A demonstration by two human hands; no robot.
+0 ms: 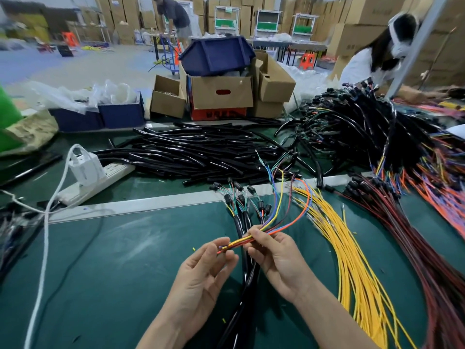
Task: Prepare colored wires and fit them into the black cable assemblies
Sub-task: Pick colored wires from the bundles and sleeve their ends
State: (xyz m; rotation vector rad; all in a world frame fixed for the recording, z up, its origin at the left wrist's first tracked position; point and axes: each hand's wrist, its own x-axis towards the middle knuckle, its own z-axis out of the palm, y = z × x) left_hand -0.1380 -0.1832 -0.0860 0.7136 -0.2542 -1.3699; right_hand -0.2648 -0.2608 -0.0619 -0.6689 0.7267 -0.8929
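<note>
Colored wires slant, ends pointing left; left hand, right hand pinching.

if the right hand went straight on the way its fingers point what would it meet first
Likely the bunch of black sheathed cable assemblies lying on the green mat, just beyond the fingertips of the right hand, which point away and leftward. The hand looks raised, so it may pass above them.

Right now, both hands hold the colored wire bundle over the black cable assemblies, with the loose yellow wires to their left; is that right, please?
Not quite: the head view shows the yellow wires to the right of the hands. The left hand and right hand do hold the colored wire bundle over the black cable assemblies.
</note>
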